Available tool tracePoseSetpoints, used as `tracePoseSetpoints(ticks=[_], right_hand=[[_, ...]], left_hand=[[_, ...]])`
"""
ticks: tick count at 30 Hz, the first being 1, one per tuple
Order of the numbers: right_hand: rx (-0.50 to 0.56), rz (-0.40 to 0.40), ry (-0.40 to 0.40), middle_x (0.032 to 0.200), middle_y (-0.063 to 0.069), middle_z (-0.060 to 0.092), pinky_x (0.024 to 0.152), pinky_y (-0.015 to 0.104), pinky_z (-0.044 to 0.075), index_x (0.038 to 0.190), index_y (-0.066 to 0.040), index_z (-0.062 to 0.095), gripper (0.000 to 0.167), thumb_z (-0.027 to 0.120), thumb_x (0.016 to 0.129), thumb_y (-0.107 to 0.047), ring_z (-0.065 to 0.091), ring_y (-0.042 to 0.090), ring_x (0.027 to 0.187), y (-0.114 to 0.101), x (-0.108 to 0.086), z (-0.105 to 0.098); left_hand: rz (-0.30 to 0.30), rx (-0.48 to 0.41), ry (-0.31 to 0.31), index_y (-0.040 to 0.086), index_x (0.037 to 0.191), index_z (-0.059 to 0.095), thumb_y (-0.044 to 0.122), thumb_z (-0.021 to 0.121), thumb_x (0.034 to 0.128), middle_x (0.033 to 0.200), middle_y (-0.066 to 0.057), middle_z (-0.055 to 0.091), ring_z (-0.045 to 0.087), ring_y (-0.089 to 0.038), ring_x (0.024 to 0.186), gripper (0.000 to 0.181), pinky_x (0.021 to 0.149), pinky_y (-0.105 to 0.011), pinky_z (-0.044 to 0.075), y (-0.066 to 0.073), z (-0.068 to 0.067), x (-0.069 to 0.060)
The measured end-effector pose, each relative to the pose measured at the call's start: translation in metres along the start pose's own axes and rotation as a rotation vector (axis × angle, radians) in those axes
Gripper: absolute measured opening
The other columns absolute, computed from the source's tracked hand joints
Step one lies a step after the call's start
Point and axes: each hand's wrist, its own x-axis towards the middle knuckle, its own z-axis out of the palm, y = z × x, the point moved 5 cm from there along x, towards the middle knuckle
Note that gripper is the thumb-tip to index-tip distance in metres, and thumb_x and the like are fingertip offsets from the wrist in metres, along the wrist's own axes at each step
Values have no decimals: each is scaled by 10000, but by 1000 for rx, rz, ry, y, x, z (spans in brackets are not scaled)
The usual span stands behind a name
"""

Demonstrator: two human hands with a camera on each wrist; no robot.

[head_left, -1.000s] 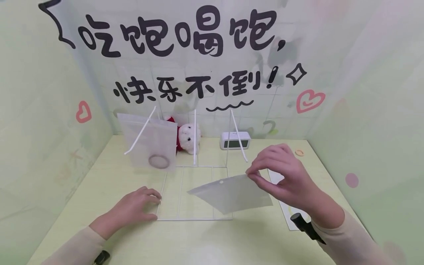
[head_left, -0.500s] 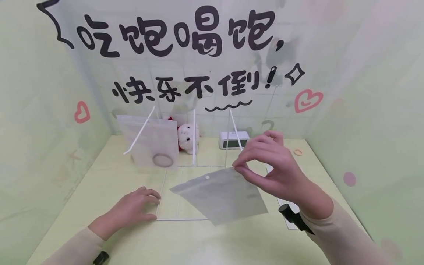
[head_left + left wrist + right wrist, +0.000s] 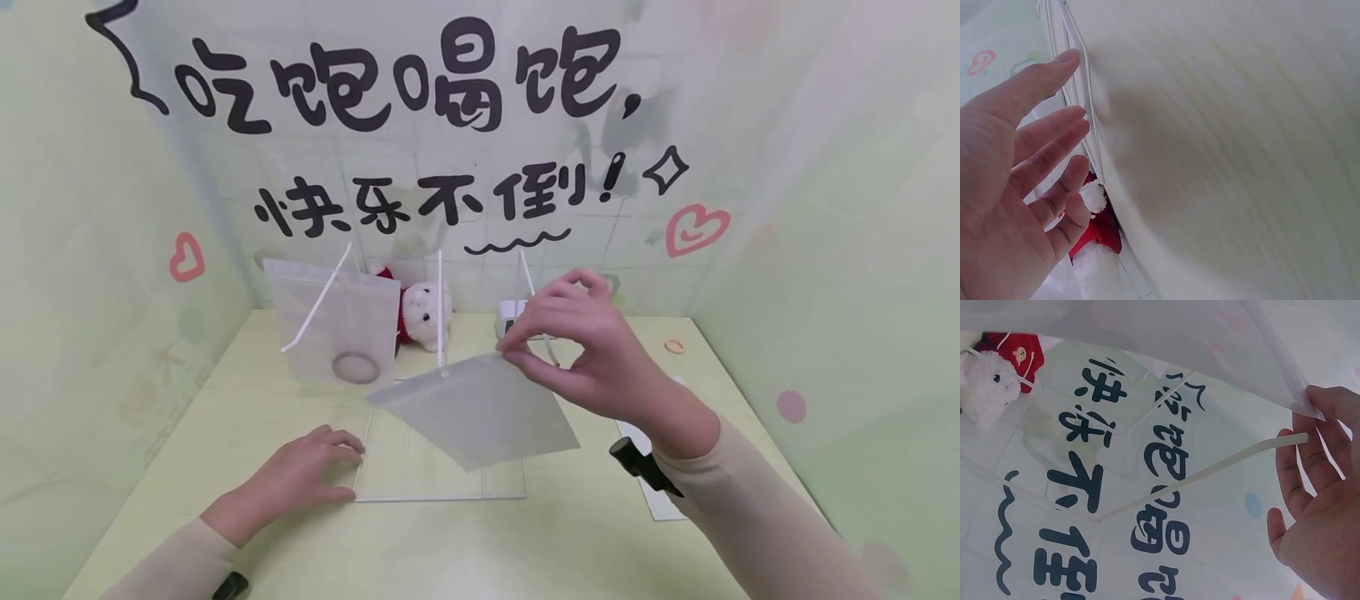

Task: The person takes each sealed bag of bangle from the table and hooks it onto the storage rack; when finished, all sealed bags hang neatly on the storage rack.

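Note:
My right hand [image 3: 592, 350] pinches a frosted zip bag [image 3: 480, 417] by the right end of its top edge. The bag slants down over the rack base; its small punched hole lies close to the tip of the middle prong [image 3: 440, 308]. Seen from the right wrist, the rack's bent prong [image 3: 1204, 472] passes in front of the fingers. Spread and loosely bent, the fingers of my left hand [image 3: 300, 471] touch the left side of the white wire rack's base [image 3: 442, 499]. On the left prong hangs another frosted bag [image 3: 322, 304] with a ring [image 3: 356, 367] inside.
Behind the rack lies a white plush toy [image 3: 425, 312] in red. A white digital clock [image 3: 510, 318] is partly hidden by the right hand. An orange ring [image 3: 674, 346] and a white sheet [image 3: 658, 496] are on the right side of the table.
My right hand has carried the bag leftward and upward, bringing the punched hole close to the middle prong's tip. My left hand stays at the rack base.

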Motion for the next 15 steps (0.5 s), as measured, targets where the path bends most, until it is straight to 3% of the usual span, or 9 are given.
tracePoseSetpoints(ticks=[15], right_hand=[[24, 13, -49, 874, -133, 738, 1018, 470, 277, 930, -208, 788, 177, 811, 834, -60, 634, 55, 904, 12, 13, 6]], left_hand=[[-41, -8, -21, 191, 1078, 792, 381, 904, 721, 1241, 87, 705, 638, -190, 1117, 420, 903, -413, 608, 1, 1, -1]])
